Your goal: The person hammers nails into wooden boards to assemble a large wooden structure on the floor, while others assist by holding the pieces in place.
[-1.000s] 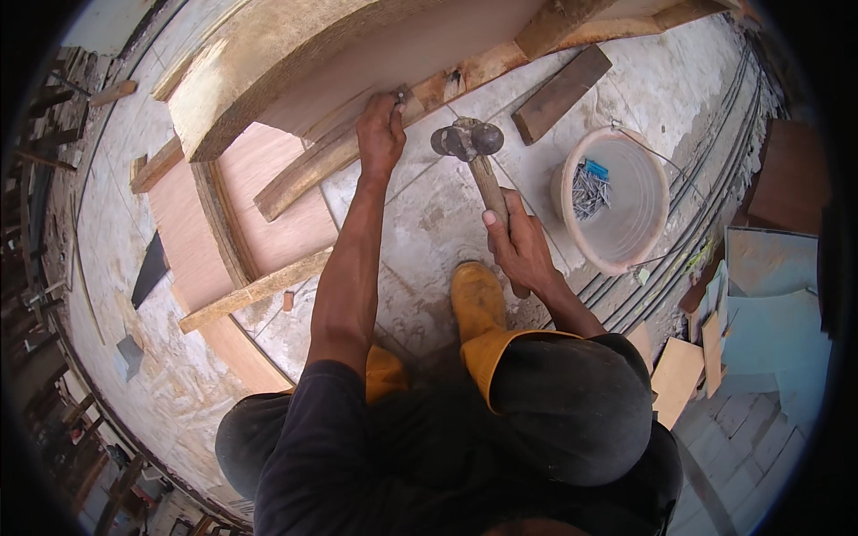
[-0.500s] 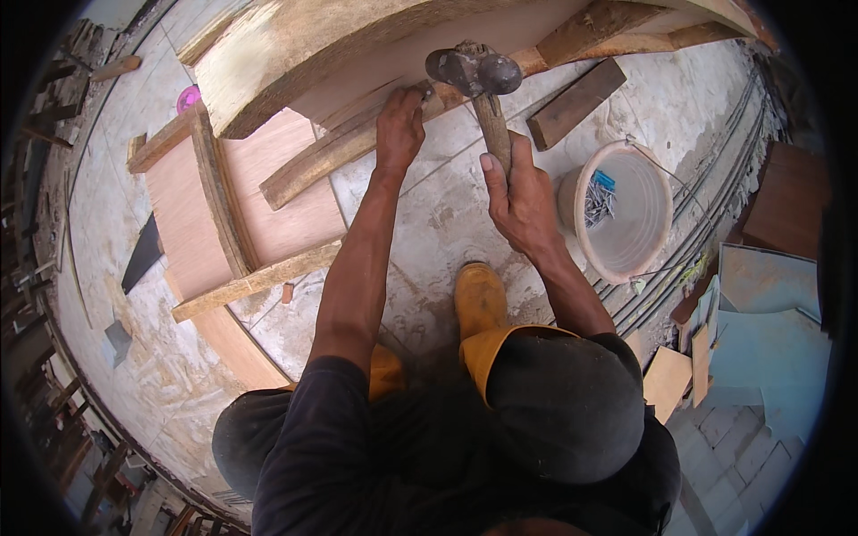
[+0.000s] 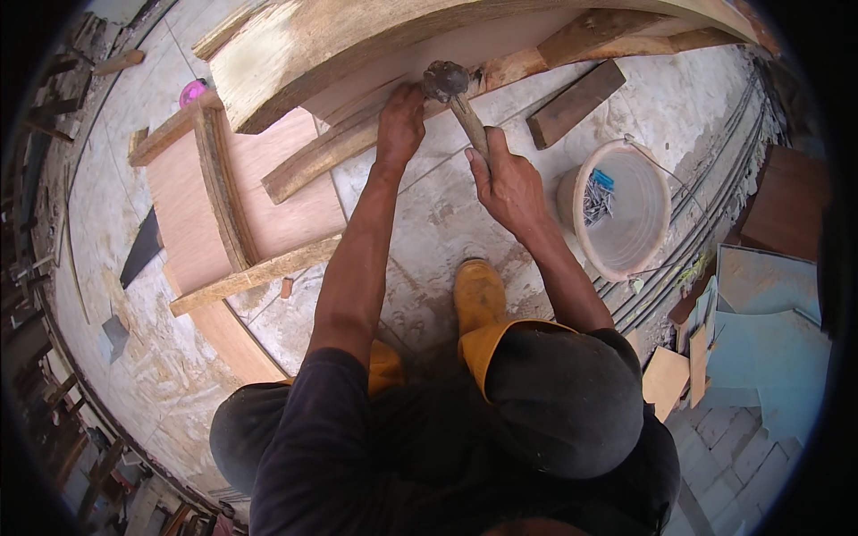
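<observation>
My right hand (image 3: 513, 188) is wrapped around the wooden handle of a hammer (image 3: 444, 81). The hammer's dark metal head is down at the batten, right beside the fingertips of my left hand (image 3: 401, 130). Those fingers are pinched together against a rough wooden batten (image 3: 323, 157), under the edge of a large curved wooden frame (image 3: 375, 55). What they pinch, if anything, is too small and hidden to make out.
A whitish bucket (image 3: 645, 214) with loose nails (image 3: 599, 204) stands to the right. A short dark wood block (image 3: 576, 104) lies beyond it. On the left is a battened plywood panel (image 3: 188, 214). Cables (image 3: 715, 201) run along the right side.
The hammer has come down and slightly left, from raised above the batten to beside my left fingertips. My left hand has stayed in nearly the same place.
</observation>
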